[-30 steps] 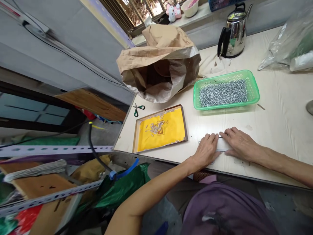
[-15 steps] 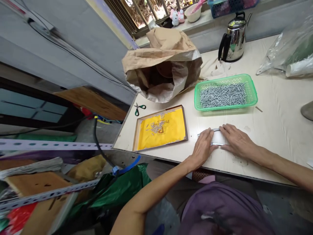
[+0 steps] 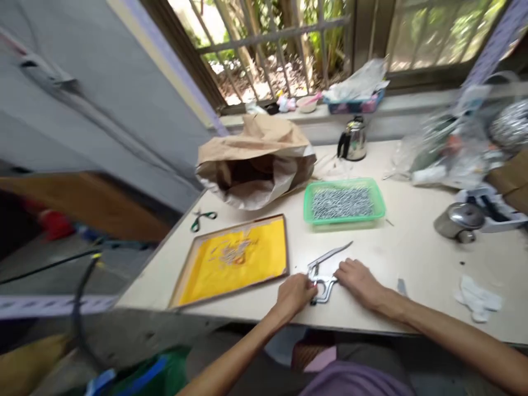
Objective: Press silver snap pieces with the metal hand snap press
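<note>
A silver metal hand tool with a long lever and a C-shaped frame lies on or just above the table in front of me. My left hand is closed round its left end, where a small red spot shows by the thumb. The curled fingers of my right hand pinch the frame's right corner. Left of them, a shallow tray has a yellow lining with a heap of small metal pins. Behind the tool, a green plastic basket holds a mass of similar pins.
Green-handled scissors lie by the table's left edge. A large paper sack gapes behind the tray. Farther back stands a steel kettle. At right are a lidded metal pot, plastic bags and a crumpled white cloth.
My view has tilted up, bringing in more of the window and the table's right side. The tool's lever now stands out past the hands, and my left hand has shifted to its end.
</note>
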The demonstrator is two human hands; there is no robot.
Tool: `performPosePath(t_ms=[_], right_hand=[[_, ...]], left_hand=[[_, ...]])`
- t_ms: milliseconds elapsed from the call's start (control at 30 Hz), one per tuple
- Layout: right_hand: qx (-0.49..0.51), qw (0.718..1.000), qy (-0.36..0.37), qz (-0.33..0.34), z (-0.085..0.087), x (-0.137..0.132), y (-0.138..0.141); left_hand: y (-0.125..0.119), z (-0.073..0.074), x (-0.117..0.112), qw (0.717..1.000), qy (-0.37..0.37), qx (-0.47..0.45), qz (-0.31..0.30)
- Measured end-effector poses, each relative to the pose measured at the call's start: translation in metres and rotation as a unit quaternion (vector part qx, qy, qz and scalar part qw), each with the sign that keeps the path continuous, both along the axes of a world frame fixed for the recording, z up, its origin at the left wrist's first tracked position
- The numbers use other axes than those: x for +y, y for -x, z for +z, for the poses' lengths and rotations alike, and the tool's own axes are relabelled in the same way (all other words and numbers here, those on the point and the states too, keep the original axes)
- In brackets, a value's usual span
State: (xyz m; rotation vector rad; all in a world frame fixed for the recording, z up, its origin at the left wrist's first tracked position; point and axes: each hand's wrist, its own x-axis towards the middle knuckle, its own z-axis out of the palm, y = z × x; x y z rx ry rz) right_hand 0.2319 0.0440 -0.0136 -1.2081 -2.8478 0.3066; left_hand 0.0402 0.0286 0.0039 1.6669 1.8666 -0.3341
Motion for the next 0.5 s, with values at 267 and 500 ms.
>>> performPosePath(t_ms=[267,500], right_hand=[[0.005,0.996,-0.001,-0.09,-0.001,0.004,-0.043],[0.075,0.994,-0.016,-0.076,0.002,0.002,-0.053]], left_hand=[[0.008,0.027,0.013,0.998,-0.058,-0.016,-0.012],[-0.008,0.089,0.077,0.911,-0.358,-0.201,0.027]])
